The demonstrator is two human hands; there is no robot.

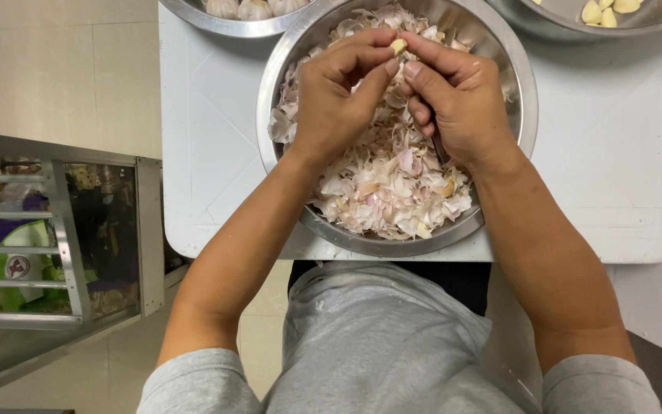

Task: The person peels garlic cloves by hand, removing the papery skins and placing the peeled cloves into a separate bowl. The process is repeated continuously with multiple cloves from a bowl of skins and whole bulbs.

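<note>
- Both hands meet over the large round steel bowl (285,69), and the fingertips of the left hand (331,100) and the right hand (461,100) are closed together on one small pale yellow garlic clove (398,45).
- Thumbs and forefingers press the clove from two sides; I judge this pinch serves to pull the skin off while the clove stays above the bowl, so loose pieces fall inside it.
- Large bowl, standing on the white plastic cutting board (614,153), is nearly full of a heap of dry papery garlic skins, white and pink (392,184).
- Second steel bowl at the top left (193,15) holds whole unpeeled garlic pieces (254,8), only partly in view.
- Third steel bowl at the top right (653,23) holds smooth peeled yellow cloves (607,11).
- Each bowl stands near the hands, one on each side, which seems to keep unpeeled and peeled garlic apart.
- At the left, below the board, a metal rack with wire shelves (63,245) holds some coloured packages, not clear.
</note>
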